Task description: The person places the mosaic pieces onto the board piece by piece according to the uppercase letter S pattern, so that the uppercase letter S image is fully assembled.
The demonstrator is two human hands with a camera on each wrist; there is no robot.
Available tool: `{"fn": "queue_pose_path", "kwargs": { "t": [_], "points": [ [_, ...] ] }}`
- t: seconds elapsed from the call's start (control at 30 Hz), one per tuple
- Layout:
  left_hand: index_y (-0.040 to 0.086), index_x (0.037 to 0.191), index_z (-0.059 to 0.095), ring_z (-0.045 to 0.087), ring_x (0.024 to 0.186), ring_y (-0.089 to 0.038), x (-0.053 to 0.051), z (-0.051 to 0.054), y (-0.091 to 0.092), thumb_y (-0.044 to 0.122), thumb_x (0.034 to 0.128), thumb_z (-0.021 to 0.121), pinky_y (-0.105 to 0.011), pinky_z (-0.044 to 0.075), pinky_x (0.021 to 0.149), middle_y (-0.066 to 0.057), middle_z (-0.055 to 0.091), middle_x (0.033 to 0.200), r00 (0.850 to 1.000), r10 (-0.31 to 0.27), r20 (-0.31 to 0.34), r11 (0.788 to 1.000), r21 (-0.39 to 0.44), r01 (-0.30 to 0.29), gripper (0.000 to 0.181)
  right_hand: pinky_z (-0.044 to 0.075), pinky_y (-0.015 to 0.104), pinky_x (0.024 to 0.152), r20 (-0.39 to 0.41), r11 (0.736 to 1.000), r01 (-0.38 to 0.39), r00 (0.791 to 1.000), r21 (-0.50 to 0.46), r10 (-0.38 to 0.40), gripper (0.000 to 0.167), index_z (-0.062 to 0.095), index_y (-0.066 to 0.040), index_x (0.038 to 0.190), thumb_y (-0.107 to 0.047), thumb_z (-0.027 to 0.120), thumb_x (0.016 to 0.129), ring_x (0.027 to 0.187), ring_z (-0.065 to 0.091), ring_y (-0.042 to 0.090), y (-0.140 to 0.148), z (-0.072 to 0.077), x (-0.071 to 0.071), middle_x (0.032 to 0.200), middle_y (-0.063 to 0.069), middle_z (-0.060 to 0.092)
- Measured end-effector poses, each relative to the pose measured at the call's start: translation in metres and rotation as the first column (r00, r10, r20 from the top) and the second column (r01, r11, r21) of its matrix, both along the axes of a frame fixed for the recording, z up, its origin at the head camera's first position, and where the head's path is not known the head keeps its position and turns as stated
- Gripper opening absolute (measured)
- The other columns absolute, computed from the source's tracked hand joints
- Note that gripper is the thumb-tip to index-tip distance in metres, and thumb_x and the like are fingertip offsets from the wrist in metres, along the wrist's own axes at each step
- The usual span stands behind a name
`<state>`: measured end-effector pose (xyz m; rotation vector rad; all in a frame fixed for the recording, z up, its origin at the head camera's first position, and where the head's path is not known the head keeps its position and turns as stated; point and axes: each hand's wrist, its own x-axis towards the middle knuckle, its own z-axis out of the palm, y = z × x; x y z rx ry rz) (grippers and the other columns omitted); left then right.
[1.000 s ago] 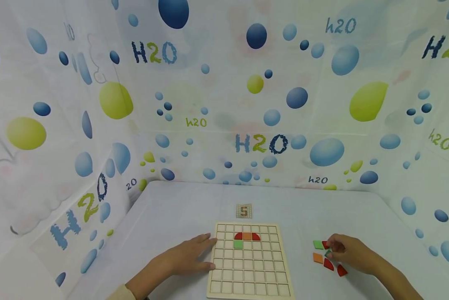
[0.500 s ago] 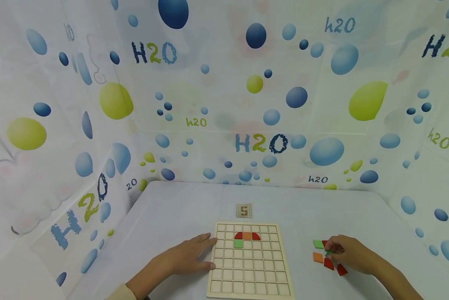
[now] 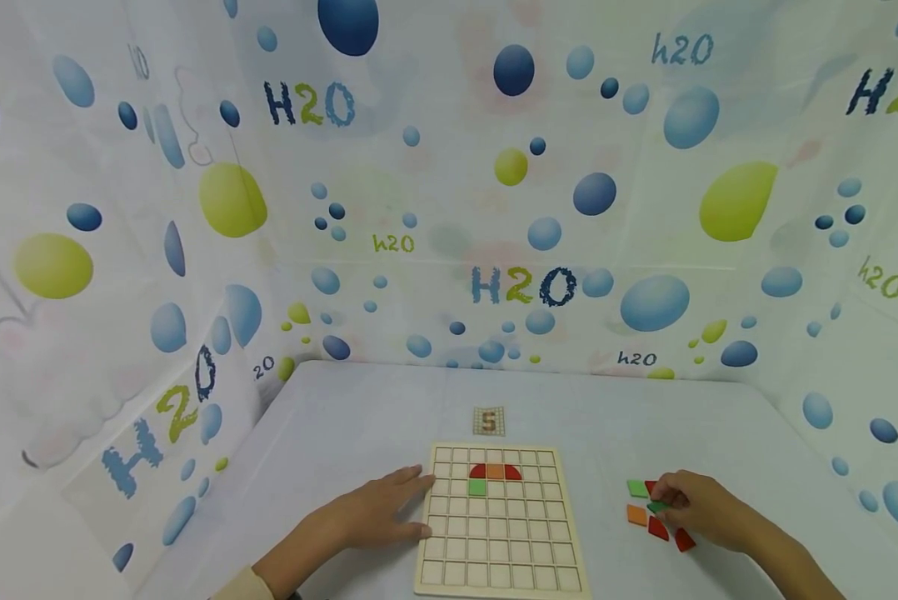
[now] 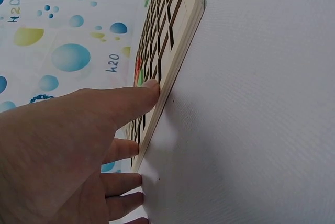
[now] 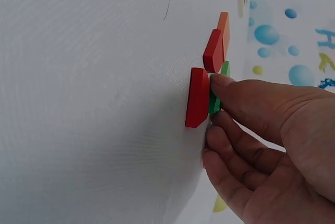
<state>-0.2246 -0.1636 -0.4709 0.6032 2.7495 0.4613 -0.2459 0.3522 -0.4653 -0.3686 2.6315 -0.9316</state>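
My left hand [image 3: 377, 510] rests at the left edge of a wooden grid board [image 3: 500, 575], its thumb and fingertips touching the rim. In the board's upper rows sit two red rounded tiles [image 3: 478, 472], an orange square tile [image 3: 496, 472] between them and a light green square tile [image 3: 477, 487] below. Right of the board, my right hand [image 3: 700, 507] pinches a green tile [image 5: 213, 103] between thumb and fingers, low over the table. Around it lie loose tiles: a light green one [image 3: 637, 489], an orange one [image 3: 636, 515] and several red ones [image 3: 658, 528], one partly hidden by the fingers.
Beyond the board's far edge lies a small card [image 3: 489, 421] with a gridded figure like a 5 or S. The white table [image 3: 359, 417] meets a printed curtain [image 3: 449, 167] at the back and sides.
The green tile in my right fingers has tilted slightly, and the hand has shifted only a little. My left hand and the board have stayed put.
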Motion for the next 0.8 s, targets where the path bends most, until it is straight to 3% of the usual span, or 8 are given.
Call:
{"fn": "queue_pose_path", "kwargs": {
  "t": [0.33,0.8],
  "points": [
    [0.026,0.161,0.046,0.041,0.153,-0.035,0.0,0.0017,0.0011,0.069,0.0923,0.068,-0.06,0.043,0.118,-0.011,0.04,0.168,1.0,0.004,0.005,1.0,0.0,-0.004,0.084,0.061,0.045,0.095,-0.032,0.999,0.041,0.999,0.028,-0.04,0.028,0.069,-0.006,0.116,-0.005,0.077,0.09,0.11,0.064,0.025,-0.0021,0.0014,0.0032,0.117,0.003,0.07],
    [0.026,0.161,0.045,0.042,0.153,-0.036,0.0016,0.0036,0.0004,0.068,0.093,0.068,-0.062,0.042,0.117,-0.011,0.04,0.168,1.0,0.003,0.008,1.0,0.007,-0.003,0.084,0.059,0.027,0.08,-0.057,1.0,-0.004,0.998,0.023,0.005,0.019,0.069,-0.006,0.111,-0.012,0.077,0.095,0.094,0.06,0.02,-0.0005,-0.0011,0.0029,0.1,0.001,0.065]
  ]
}}
